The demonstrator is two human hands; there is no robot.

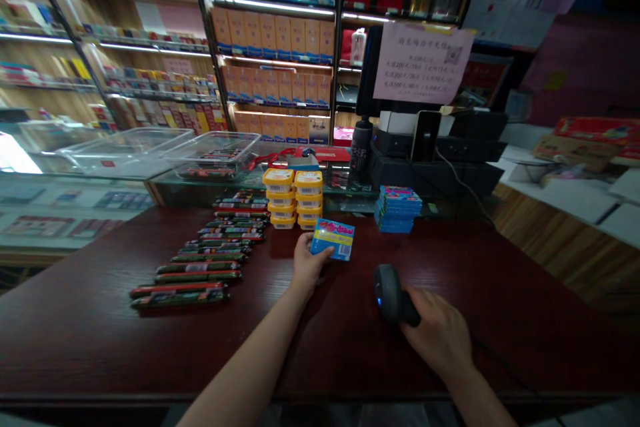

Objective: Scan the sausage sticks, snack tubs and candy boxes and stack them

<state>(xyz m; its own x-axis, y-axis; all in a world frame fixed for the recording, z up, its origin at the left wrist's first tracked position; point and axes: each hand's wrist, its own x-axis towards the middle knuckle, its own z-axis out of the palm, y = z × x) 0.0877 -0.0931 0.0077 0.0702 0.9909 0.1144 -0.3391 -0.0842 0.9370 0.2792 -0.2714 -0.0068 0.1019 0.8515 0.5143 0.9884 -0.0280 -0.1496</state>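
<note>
My left hand [307, 261] is closed on a small flat blue box [334, 237] with a yellow band and pink lettering, a barcode at its lower right. It is held up over the dark red wooden counter [320, 340]. In my right hand [440, 327] is the handle of a black barcode scanner [387, 293], its head angled up and left, a blue light on its side. A gap separates scanner and box. Behind the left hand stand two stacks of yellow-lidded tubs [293, 200]. Similar blue boxes form a stack [398, 209] beyond the scanner.
Several dark sausage-like sticks [200, 253] lie in a row on the left. Clear plastic bins [215, 150] rest on the glass case behind. A dark bottle [361, 147], a monitor with a pink paper sign [423, 63] and a cable stand at the back right.
</note>
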